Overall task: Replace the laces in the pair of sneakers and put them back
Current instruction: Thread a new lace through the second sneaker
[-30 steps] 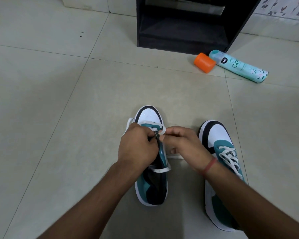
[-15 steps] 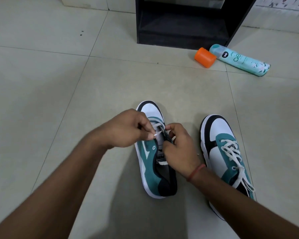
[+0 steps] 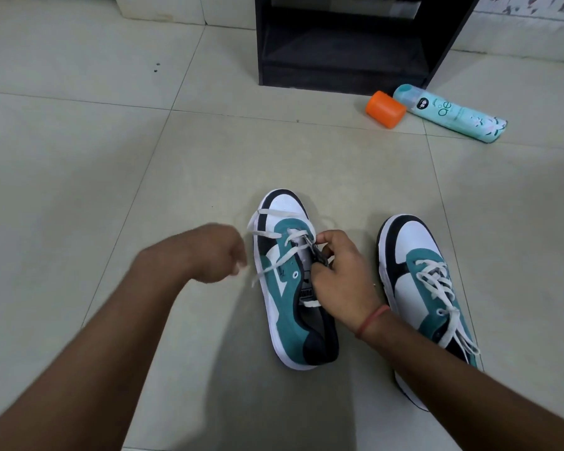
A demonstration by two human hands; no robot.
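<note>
Pale floor tiles [image 3: 79,190] carry both sneakers, the laced sneaker [image 3: 427,288] just right of the half-laced sneaker [image 3: 293,288], whose tongue edge the right hand [image 3: 339,275] pinches steady while the blurred left hand [image 3: 215,255], fingers curled, apparently draws the white lace [image 3: 274,258] sideways.

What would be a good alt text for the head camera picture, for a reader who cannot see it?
A person's right hand holds the eyelet edge of a half-laced teal, white and black sneaker on a tiled floor, while the blurred left hand draws its white lace sideways. A second, laced sneaker stands beside it; a spray can lies further back.
</note>
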